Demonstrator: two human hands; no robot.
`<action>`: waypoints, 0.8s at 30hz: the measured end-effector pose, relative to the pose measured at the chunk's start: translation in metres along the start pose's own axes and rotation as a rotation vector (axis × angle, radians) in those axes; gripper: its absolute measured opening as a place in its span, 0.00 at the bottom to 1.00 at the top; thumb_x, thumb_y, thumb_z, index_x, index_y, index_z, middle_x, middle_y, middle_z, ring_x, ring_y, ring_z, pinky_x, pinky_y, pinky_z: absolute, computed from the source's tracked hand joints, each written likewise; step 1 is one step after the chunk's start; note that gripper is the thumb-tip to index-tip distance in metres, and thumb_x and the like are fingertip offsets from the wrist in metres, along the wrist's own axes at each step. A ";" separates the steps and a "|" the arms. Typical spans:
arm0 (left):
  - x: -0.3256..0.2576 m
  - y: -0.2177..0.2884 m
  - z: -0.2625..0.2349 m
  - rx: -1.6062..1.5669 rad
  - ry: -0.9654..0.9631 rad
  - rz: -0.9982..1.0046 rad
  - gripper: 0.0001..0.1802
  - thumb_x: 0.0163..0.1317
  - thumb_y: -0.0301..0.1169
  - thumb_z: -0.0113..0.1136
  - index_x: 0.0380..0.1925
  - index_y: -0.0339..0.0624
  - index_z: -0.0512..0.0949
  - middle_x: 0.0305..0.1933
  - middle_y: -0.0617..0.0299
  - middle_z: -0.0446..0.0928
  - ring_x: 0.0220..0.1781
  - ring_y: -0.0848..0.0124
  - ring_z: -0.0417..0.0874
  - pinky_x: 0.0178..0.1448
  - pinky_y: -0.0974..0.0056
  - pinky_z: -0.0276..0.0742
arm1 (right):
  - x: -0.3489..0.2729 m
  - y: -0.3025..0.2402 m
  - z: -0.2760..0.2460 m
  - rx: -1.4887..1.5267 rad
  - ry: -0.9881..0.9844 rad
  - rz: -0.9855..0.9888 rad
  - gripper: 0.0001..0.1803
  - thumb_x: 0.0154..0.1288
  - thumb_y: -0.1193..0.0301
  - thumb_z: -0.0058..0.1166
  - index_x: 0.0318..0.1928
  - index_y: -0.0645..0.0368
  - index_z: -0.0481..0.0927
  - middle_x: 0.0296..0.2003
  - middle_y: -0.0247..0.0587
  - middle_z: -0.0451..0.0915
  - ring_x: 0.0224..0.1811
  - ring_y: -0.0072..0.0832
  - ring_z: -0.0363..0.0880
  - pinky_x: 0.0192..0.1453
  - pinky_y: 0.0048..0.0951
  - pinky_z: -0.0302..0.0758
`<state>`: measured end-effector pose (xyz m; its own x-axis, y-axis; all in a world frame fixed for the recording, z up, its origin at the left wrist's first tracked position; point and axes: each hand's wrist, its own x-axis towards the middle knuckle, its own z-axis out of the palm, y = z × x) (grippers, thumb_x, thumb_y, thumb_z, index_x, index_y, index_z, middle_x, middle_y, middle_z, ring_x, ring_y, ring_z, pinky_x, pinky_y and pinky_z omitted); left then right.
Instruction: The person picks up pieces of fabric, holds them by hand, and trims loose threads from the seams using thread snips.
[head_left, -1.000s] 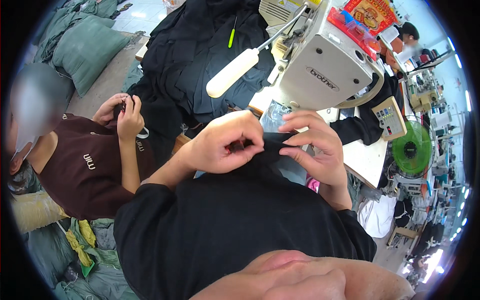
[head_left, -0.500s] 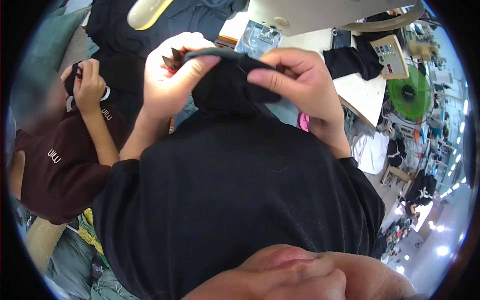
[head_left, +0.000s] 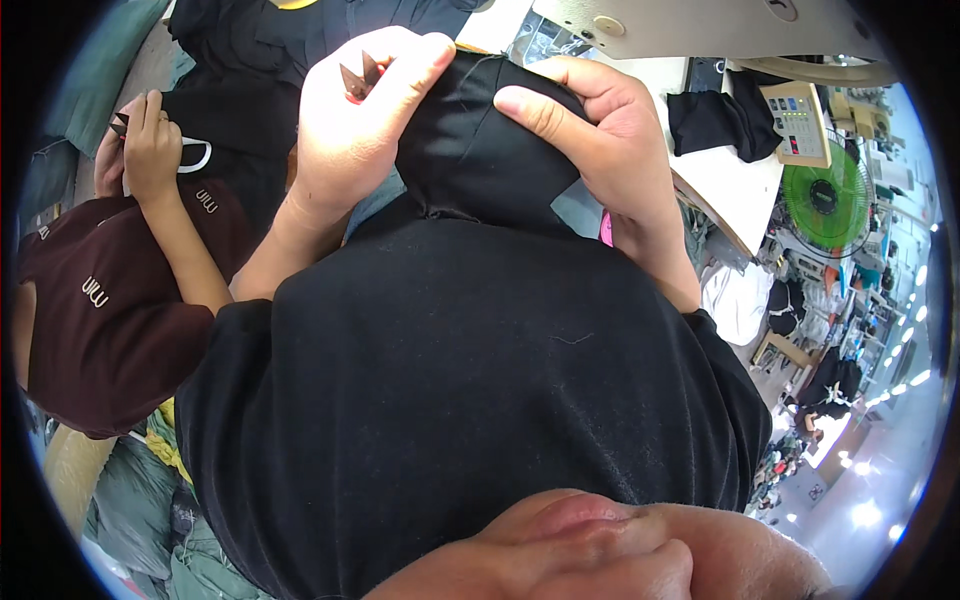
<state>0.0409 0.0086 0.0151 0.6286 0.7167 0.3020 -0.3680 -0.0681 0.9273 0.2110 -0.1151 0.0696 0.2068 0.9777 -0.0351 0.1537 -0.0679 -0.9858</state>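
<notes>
Between my two hands a piece of black cloth (head_left: 465, 150) is stretched out in front of my chest, its top edge raised. My left hand (head_left: 360, 135) pinches the upper left edge between thumb and fingers. Tucked in that same hand are thread snips (head_left: 360, 80), their two pointed blades sticking up apart behind the thumb. On the other side my right hand (head_left: 615, 130) grips the cloth's upper right part, thumb on top and fingers behind. Thin loose threads show near the seam at the top of the cloth. Its lower end hangs down against my shirt.
A sewing machine (head_left: 660, 30) stands ahead on a white table (head_left: 745, 195). Another black cloth piece (head_left: 720, 122) lies there beside a control panel (head_left: 798, 125). A green fan (head_left: 825, 195) is at right. At left, a co-worker's hand (head_left: 150, 150) is close to my left arm.
My hands have raised the cloth and turned it, so that it is spread flatter and shows a broad face. My left thumb has moved up to the top edge. The co-worker's hands have shifted slightly.
</notes>
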 end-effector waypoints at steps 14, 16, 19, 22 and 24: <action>-0.013 -0.038 0.022 -0.077 0.017 0.025 0.06 0.69 0.25 0.56 0.41 0.35 0.79 0.35 0.66 0.76 0.33 0.83 0.73 0.37 0.76 0.69 | 0.015 0.025 0.029 0.450 0.045 -0.225 0.07 0.64 0.74 0.65 0.40 0.65 0.85 0.36 0.32 0.84 0.37 0.14 0.79 0.42 0.15 0.76; -0.009 -0.038 0.009 0.056 0.008 0.090 0.05 0.66 0.23 0.59 0.40 0.36 0.79 0.35 0.67 0.75 0.32 0.83 0.72 0.35 0.77 0.68 | 0.015 0.030 0.026 0.460 0.056 -0.201 0.07 0.64 0.74 0.64 0.41 0.65 0.84 0.35 0.32 0.84 0.37 0.14 0.80 0.42 0.15 0.76; -0.007 -0.024 0.002 0.342 0.123 0.284 0.21 0.54 0.14 0.65 0.47 0.38 0.74 0.34 0.69 0.71 0.29 0.86 0.66 0.31 0.79 0.63 | 0.021 0.033 0.026 0.421 0.144 -0.251 0.08 0.65 0.75 0.63 0.42 0.66 0.83 0.34 0.31 0.83 0.35 0.15 0.80 0.42 0.15 0.75; -0.010 -0.003 -0.010 0.091 0.163 0.023 0.23 0.62 0.19 0.58 0.57 0.38 0.68 0.39 0.64 0.71 0.31 0.83 0.67 0.34 0.77 0.64 | 0.028 0.035 0.027 0.132 0.225 -0.423 0.07 0.63 0.79 0.63 0.41 0.67 0.83 0.32 0.32 0.83 0.33 0.15 0.78 0.40 0.16 0.74; -0.010 0.021 -0.014 -0.245 -0.008 -0.285 0.27 0.69 0.40 0.46 0.64 0.35 0.63 0.33 0.61 0.70 0.26 0.80 0.65 0.29 0.74 0.62 | 0.032 0.036 0.026 0.010 0.232 -0.476 0.06 0.62 0.80 0.64 0.40 0.68 0.83 0.32 0.34 0.83 0.33 0.17 0.79 0.40 0.17 0.75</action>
<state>0.0172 0.0097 0.0286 0.7341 0.6777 0.0423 -0.3300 0.3018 0.8944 0.1978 -0.0807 0.0290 0.3252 0.8302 0.4528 0.2741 0.3755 -0.8853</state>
